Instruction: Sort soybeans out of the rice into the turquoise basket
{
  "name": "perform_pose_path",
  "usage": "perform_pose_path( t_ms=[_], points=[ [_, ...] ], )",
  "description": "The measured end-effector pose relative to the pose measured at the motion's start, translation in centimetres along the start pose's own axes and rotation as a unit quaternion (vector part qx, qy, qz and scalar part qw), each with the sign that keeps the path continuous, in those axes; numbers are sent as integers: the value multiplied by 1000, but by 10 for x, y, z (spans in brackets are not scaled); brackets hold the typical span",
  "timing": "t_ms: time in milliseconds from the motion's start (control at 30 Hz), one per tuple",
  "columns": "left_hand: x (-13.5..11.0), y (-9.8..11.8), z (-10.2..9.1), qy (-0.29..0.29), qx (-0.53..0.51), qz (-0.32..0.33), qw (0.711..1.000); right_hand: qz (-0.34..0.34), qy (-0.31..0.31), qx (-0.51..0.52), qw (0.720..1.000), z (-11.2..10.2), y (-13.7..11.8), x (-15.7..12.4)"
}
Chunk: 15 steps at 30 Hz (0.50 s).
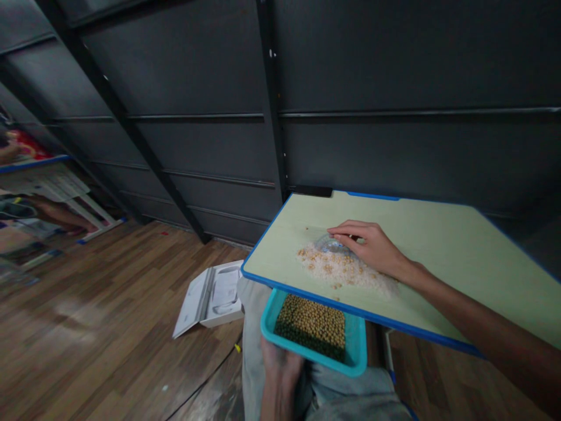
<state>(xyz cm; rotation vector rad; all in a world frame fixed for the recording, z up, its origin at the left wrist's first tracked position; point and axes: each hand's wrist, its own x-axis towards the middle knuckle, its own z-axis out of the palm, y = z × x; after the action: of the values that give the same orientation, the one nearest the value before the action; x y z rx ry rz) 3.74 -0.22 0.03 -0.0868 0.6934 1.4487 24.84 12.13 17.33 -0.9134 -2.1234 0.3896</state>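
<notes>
My right hand [370,241] is above the table, its fingers pinched on the rim of a small clear bowl [329,242]. The bowl is see-through and slightly shiny; it touches a spread of white rice grains [337,271] mixed with yellowish beans. My left hand [281,355] supports a turquoise plastic tray [358,351] from below, over my lap and just under the table's front edge. Inside the tray lie many round tan beans [316,319], darker in the shadow along the near side. The fingers of my left hand are mostly hidden beneath the tray.
The pale green table [438,245] has a blue edge and stands against a dark panelled wall [197,70]. An open white box [210,298] lies on the wooden floor beside a black cable [204,383]. Another person [56,213] sits at a desk far left.
</notes>
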Motion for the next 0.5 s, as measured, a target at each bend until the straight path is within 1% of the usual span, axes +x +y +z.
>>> perform_pose_path(
  t_ms=[167, 267, 433, 500],
  points=[
    [-1, 0, 0, 5, 36, 7, 999, -5, 0, -7, 1000, 1, 0, -1],
    [-2, 1, 1, 12, 17, 3, 1000, -7, 2, -9, 1000, 1, 1, -1],
    [-1, 0, 1, 2, 3, -4, 1000, -14, 12, -16, 1000, 1, 0, -1],
    [0, 0, 0, 7, -12, -10, 1000, -18, 21, -16, 999, 1, -1, -1]
  ],
)
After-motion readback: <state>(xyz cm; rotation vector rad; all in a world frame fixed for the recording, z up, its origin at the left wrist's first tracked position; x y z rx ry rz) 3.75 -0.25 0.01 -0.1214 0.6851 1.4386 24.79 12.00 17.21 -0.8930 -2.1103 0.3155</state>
